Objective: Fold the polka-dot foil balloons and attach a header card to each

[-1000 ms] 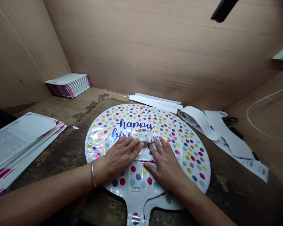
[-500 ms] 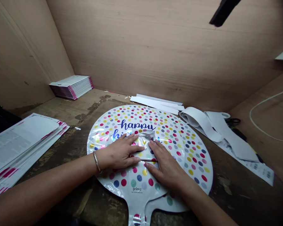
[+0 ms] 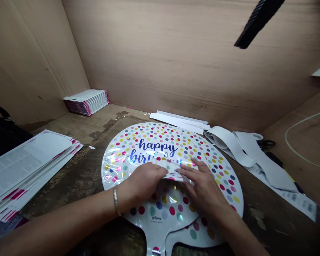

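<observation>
**Confetti dots on white**

On my feed the balloons point(image 3: 160, 133) look white, scattered with red, pink, yellow, navy, grey and teal dots — with shiny blue lettering point(image 3: 157, 146) across them and a dark "prima" print point(image 3: 156, 218). I see magenta edges on the white stacked packs point(image 3: 89, 99), and magenta patches on the white-and-grey cards point(image 3: 34, 149). The curled strip point(image 3: 228, 144) is white; the label strip point(image 3: 304, 204) carries dark barcodes. My table point(image 3: 85, 170) shows mottled brown — the back panel point(image 3: 176, 71) pale tan.

Packing workbench, plywood partitions point(image 3: 176, 64), stacked printed cards point(image 3: 29, 160), label strips point(image 3: 269, 174), worn tabletop point(image 3: 77, 177)
</observation>
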Tool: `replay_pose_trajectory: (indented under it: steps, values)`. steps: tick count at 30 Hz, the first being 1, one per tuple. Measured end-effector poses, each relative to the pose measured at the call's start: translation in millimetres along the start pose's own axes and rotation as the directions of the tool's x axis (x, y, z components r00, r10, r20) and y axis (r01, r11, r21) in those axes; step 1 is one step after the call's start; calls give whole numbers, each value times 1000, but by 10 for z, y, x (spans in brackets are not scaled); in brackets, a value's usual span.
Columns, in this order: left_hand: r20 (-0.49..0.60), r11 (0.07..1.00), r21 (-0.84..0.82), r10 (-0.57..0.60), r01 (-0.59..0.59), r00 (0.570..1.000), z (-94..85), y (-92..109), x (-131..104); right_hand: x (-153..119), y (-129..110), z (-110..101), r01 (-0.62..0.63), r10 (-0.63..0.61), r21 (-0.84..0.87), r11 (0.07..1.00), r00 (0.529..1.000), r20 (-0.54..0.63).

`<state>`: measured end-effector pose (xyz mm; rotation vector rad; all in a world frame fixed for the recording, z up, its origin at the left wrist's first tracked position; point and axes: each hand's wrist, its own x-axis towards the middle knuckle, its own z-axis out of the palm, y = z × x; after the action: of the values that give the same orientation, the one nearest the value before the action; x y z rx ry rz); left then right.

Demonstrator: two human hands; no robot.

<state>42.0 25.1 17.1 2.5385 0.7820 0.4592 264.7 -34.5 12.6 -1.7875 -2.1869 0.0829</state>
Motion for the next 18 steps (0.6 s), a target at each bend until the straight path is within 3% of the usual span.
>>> replay_pose_trajectory:
  steps: [2, 5, 6, 8, 10, 11, 13, 15, 17, 18]
  values:
    - [-58, 927, -360, -133, 103, 989, -112, 0, -142, -79, 108, -111, -120, 120, 8, 993, 992, -38]
    - [48, 520, -824, -332, 225, 942, -192, 45, -327, -172, 60, -204, -243, 268, 311, 919, 963, -38]
    - [98, 361, -903, -356, 233, 929, -188, 69, -371, -186, -20, -208, -247, 264, 485, 839, 964, 35]
    - [155, 90, -976, -355, 199, 922, -145, 119, -434, -187, -233, -179, -275, 151, 794, 542, 961, 230]
    - [164, -86, -986, -339, 143, 926, -79, 163, -475, -152, -446, -123, -318, -1, 909, 269, 944, 331]
    - [167, -143, -982, -332, 125, 929, -44, 181, -489, -123, -532, -95, -338, -37, 920, 200, 935, 352]
    - [176, -194, -974, -328, 116, 928, 23, 210, -506, -50, -651, -48, -407, -27, 899, 161, 909, 416]
    - [158, -173, -980, -373, 99, 914, 77, 223, -509, 21, -716, -7, -529, 55, 839, 123, 848, 527]
    - [111, -57, -994, -465, 95, 878, 87, 196, -511, 52, -741, 53, -639, 151, 769, 32, 763, 628]
    - [66, 50, -993, -526, 108, 848, 60, 157, -522, 43, -734, 95, -660, 191, 751, -5, 737, 648]
